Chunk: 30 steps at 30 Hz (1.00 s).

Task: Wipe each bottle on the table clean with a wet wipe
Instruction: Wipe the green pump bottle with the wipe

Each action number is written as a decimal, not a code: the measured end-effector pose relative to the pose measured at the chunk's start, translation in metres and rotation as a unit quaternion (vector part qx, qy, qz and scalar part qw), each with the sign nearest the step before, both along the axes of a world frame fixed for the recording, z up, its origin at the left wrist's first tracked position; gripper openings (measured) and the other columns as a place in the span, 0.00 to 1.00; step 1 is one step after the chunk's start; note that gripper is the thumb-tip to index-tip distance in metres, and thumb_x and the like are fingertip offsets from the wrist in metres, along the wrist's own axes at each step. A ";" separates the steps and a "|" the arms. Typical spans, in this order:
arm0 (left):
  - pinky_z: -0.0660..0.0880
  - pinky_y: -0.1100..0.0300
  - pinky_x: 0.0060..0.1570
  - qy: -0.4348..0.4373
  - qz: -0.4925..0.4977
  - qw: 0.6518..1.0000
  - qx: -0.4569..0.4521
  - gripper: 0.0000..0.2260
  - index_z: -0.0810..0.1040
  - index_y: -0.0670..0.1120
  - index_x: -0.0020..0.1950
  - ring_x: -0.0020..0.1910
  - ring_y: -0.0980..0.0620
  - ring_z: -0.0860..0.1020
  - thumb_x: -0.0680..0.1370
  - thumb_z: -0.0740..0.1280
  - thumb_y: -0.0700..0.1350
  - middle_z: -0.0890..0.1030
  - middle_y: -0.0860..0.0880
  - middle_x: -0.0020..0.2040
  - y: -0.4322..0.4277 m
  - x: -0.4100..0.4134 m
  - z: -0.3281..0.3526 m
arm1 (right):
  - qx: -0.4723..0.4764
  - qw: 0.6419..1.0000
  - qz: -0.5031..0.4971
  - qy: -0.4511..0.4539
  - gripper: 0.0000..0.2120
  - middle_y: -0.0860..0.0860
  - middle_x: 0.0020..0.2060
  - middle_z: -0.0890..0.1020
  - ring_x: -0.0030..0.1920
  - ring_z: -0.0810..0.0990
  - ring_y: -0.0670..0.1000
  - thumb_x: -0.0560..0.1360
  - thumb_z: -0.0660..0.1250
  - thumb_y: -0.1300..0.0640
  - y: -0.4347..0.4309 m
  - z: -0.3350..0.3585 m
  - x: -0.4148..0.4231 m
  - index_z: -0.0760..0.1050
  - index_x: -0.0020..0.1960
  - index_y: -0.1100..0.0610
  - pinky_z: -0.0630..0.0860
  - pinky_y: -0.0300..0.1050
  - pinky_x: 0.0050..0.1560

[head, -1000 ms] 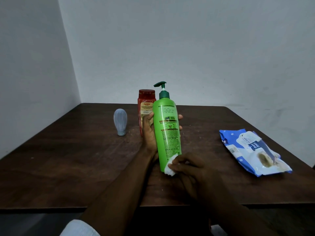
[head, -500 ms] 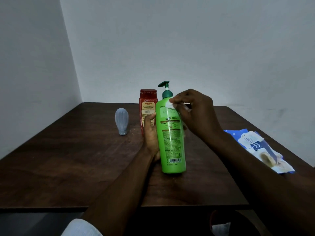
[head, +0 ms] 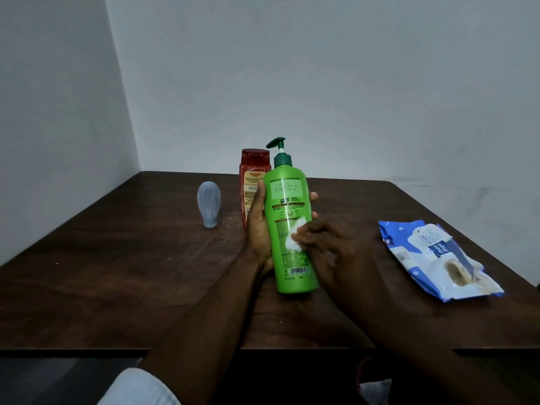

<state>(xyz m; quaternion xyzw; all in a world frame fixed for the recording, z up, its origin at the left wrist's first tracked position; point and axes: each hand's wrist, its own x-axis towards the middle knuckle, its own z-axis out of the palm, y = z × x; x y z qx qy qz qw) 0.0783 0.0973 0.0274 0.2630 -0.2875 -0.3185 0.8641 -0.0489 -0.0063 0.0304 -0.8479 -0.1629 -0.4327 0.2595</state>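
Note:
A tall green pump bottle [head: 287,200] stands tilted a little on the dark wooden table [head: 117,282]. My left hand [head: 258,226] grips it from behind, fingertips showing on its right side. My right hand [head: 330,252] pinches a small white wet wipe [head: 295,235] and presses it on the label at mid-height. A red bottle [head: 251,182] stands just behind, partly hidden by the green one and my left hand. A small grey bottle [head: 209,203] stands upside down on its cap to the left.
A blue and white wet wipe pack [head: 432,255] lies flat at the right of the table, its flap lifted. Grey walls meet in a corner behind the table. The table's front edge [head: 87,350] runs below my forearms.
My right hand with the wipe went from the bottle's base up to its shoulder, then came back down to mid-label. The left hand kept its grip and the bottle barely moved.

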 end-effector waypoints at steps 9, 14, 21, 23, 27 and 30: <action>0.80 0.52 0.45 -0.051 -0.012 0.998 -0.027 0.37 0.59 0.39 0.78 0.47 0.46 0.82 0.79 0.55 0.65 0.78 0.40 0.61 0.001 0.001 -0.001 | 0.005 1.000 0.019 0.022 0.19 0.41 0.56 0.79 0.55 0.80 0.35 0.66 0.77 0.71 -0.005 -0.047 -0.044 0.85 0.52 0.54 0.72 0.27 0.57; 0.80 0.52 0.46 -0.040 -0.020 0.999 -0.028 0.36 0.65 0.39 0.76 0.48 0.45 0.83 0.78 0.58 0.64 0.78 0.39 0.63 0.002 0.002 -0.003 | 0.024 0.999 -0.012 0.035 0.13 0.41 0.49 0.81 0.50 0.79 0.33 0.70 0.71 0.64 -0.010 -0.022 -0.034 0.85 0.51 0.51 0.71 0.25 0.53; 0.79 0.52 0.47 -0.020 -0.043 0.999 -0.017 0.31 0.76 0.42 0.68 0.46 0.47 0.82 0.78 0.56 0.64 0.81 0.43 0.56 0.000 -0.003 -0.001 | 0.040 0.998 -0.045 -0.004 0.09 0.43 0.43 0.84 0.38 0.77 0.32 0.72 0.74 0.65 -0.021 0.035 0.020 0.86 0.48 0.55 0.68 0.24 0.43; 0.79 0.52 0.47 -0.020 -0.026 0.999 -0.013 0.29 0.76 0.43 0.67 0.44 0.47 0.83 0.79 0.57 0.64 0.82 0.43 0.51 0.000 -0.002 -0.002 | 0.049 0.998 -0.040 -0.018 0.08 0.46 0.43 0.84 0.38 0.78 0.33 0.72 0.74 0.66 -0.020 0.055 0.035 0.86 0.48 0.56 0.75 0.30 0.41; 0.78 0.50 0.47 -0.019 -0.016 1.000 -0.004 0.28 0.77 0.41 0.63 0.44 0.45 0.83 0.80 0.56 0.64 0.82 0.41 0.49 0.001 -0.003 -0.003 | 0.067 0.997 -0.036 -0.026 0.07 0.48 0.42 0.85 0.40 0.83 0.45 0.72 0.73 0.66 -0.021 0.085 0.058 0.86 0.46 0.56 0.82 0.48 0.40; 0.79 0.51 0.47 -0.019 -0.015 1.000 -0.005 0.29 0.78 0.40 0.62 0.43 0.45 0.83 0.81 0.55 0.64 0.83 0.41 0.49 0.002 -0.003 -0.003 | 0.063 0.997 -0.041 -0.022 0.08 0.49 0.43 0.85 0.40 0.84 0.45 0.72 0.71 0.66 -0.019 0.088 0.062 0.86 0.46 0.57 0.83 0.49 0.40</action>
